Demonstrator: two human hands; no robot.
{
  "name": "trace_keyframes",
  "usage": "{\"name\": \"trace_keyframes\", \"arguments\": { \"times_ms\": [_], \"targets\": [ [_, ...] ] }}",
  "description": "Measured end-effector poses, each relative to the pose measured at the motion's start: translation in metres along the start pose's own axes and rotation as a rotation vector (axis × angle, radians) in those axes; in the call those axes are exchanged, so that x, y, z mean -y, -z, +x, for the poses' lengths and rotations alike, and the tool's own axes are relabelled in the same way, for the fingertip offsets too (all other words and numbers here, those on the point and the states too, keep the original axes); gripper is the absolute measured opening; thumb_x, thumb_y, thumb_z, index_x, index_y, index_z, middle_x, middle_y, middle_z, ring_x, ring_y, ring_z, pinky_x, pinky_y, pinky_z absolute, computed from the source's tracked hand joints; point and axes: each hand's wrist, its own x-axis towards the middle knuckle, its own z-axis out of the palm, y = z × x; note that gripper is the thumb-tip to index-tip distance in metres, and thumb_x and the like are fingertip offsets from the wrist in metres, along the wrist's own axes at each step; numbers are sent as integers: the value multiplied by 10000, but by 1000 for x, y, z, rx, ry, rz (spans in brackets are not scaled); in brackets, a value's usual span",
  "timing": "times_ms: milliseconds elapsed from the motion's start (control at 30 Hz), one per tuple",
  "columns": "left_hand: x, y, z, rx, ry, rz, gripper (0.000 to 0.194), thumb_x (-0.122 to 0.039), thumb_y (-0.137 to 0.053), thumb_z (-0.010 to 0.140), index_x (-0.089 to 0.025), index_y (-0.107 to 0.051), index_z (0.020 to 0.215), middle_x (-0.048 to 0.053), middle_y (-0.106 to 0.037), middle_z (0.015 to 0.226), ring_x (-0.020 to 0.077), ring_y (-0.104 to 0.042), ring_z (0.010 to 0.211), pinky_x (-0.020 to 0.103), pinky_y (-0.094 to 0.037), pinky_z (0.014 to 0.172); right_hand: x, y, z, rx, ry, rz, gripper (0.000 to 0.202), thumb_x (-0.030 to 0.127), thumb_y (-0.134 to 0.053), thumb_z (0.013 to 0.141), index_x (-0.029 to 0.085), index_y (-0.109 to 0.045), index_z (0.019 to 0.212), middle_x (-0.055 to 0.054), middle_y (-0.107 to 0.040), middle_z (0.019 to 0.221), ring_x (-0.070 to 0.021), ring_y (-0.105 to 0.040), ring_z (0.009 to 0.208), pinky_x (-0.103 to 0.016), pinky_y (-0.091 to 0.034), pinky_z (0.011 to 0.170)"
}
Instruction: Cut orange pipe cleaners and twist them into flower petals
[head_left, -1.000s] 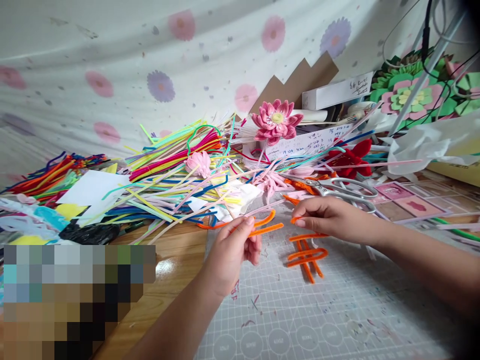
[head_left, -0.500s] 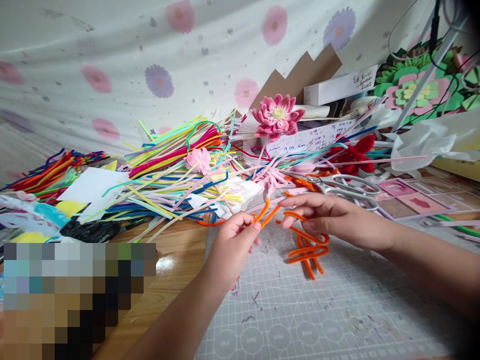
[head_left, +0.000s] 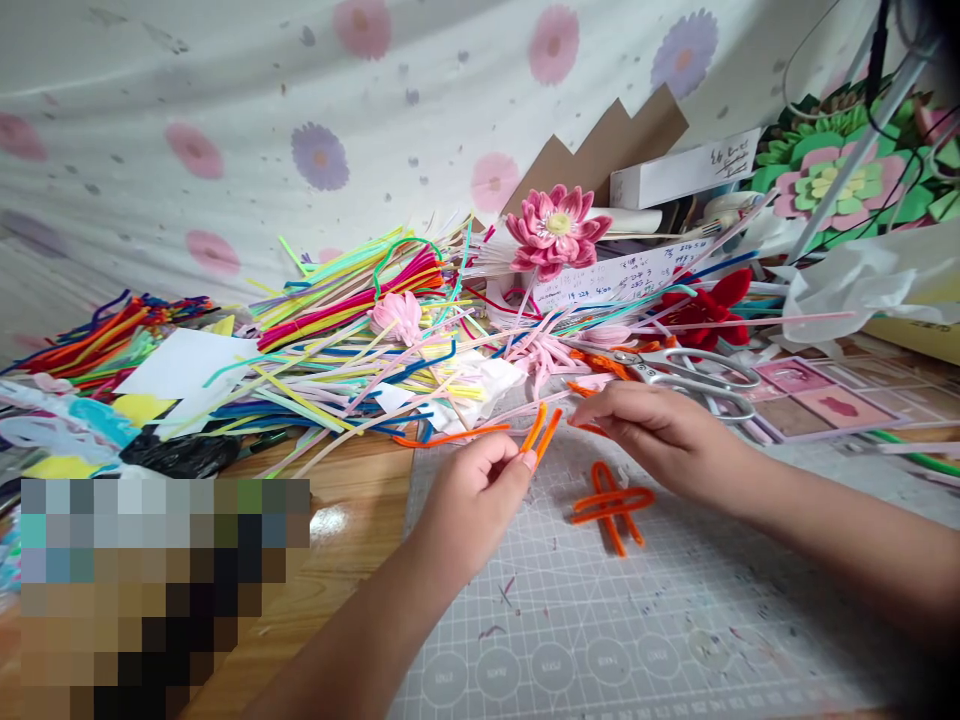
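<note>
My left hand [head_left: 480, 490] is closed in a pinch on a bent orange pipe cleaner [head_left: 541, 432], whose two ends point up past the fingertips. To its right, my right hand [head_left: 649, 430] has thumb and fingers together; a bit of orange shows under its fingertips, but what it holds there is hard to make out. Below the hands, two bent orange pipe cleaners [head_left: 613, 505] lie crossed on the grey cutting mat [head_left: 555, 610].
Metal scissors [head_left: 697, 372] lie behind my right hand. A heap of coloured pipe cleaners [head_left: 330, 370] fills the back left. A pink flower [head_left: 557, 228] stands at the back. The palette [head_left: 832, 400] is at the right.
My right hand has moved slightly up, and the orange loop that was beneath it no longer shows. The orange piece in my left hand now points more upright.
</note>
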Motion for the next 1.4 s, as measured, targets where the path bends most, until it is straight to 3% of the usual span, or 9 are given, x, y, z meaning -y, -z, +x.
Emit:
{"name": "trace_keyframes", "arguments": {
  "times_ms": [200,467,733,900,1267,1400],
  "targets": [
    [3,0,-4,-1,-132,271,265,-276,-442,757,-183,-358,523,-60,-305,483,81,-275,453,219,-170,424,8,3,1,69,-62,-95,244,361,-480,809,167,-594,903,-43,-581,750,-162,-522,672,-265,-396,602],
    [-4,3,-8,56,-331,592,233,-154,-459,699,-173,-324,510,-55,-358,474,74,-324,453,240,-142,449,8,-1,-1,182,16,-57,162,255,-489,815,173,-628,834,-39,-548,720,-141,-517,674,-244,-402,611],
    [-8,5,-11,70,-382,586,236,-164,-437,726,-174,-304,531,-43,-373,503,81,-367,487,236,-182,463,10,-2,1,234,-51,7,137,204,-494,803,163,-625,817,-45,-564,743,-137,-533,674,-243,-419,616],
    [-9,6,-11,101,-386,595,222,-174,-429,748,-174,-328,550,-43,-386,526,79,-369,506,231,-198,472,7,0,0,204,28,4,171,188,-464,822,147,-616,756,-39,-541,696,-129,-518,647,-233,-404,584],
    [-14,22,-8,413,-466,512,259,-196,-420,790,-163,-342,545,-60,-337,519,64,-327,499,215,-225,485,6,8,0,354,221,220,156,129,-494,813,120,-626,730,-37,-565,655,-106,-490,650,-197,-397,597],
    [-14,23,-8,473,-500,486,268,-203,-420,797,-157,-378,536,-60,-343,514,63,-336,500,218,-232,487,4,8,1,386,246,249,141,130,-510,802,117,-618,712,-27,-553,639,-98,-484,639,-189,-389,593]
  ]
}}
